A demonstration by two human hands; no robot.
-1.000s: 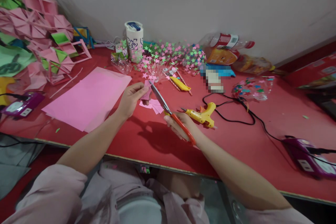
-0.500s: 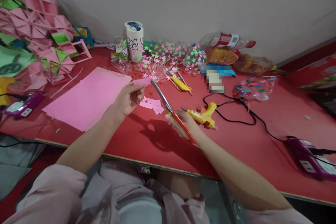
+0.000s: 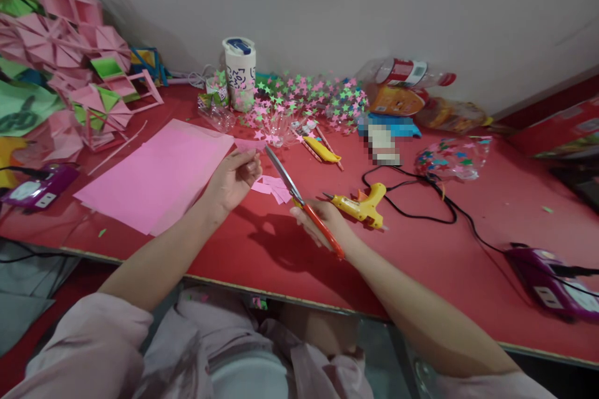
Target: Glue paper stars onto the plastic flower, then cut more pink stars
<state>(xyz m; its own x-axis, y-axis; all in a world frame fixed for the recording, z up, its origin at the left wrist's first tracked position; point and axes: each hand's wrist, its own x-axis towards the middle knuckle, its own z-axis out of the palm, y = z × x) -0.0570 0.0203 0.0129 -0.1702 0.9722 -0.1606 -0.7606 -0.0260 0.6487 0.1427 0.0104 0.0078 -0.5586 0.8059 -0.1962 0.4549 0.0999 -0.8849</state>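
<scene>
Between the fingers of my left hand [image 3: 235, 179] is a small piece of pink paper [image 3: 249, 144], raised above the table. My right hand [image 3: 322, 221] is closed around the orange handles of a pair of scissors [image 3: 286, 179]. The blades point up and left, with their tips beside the right end of the paper; I cannot tell whether they touch it. Below, on the red table [image 3: 224, 249], lie several small cut pink paper strips [image 3: 276, 188]. Large pink sheets [image 3: 159, 174] are stacked left of my left hand.
A yellow glue gun [image 3: 360, 204] with a black cord lies just right of my right hand. Behind are a white tumbler [image 3: 240, 78], star decorations [image 3: 304, 100] and a plastic bottle [image 3: 412, 72]. Pink and green paper models [image 3: 70, 43] pile up at left. A purple power strip [image 3: 552, 280] sits at right.
The scissors and my right hand have shifted slightly left and down. My left hand has turned a little and moved slightly to the right, still pinching the pink paper.
</scene>
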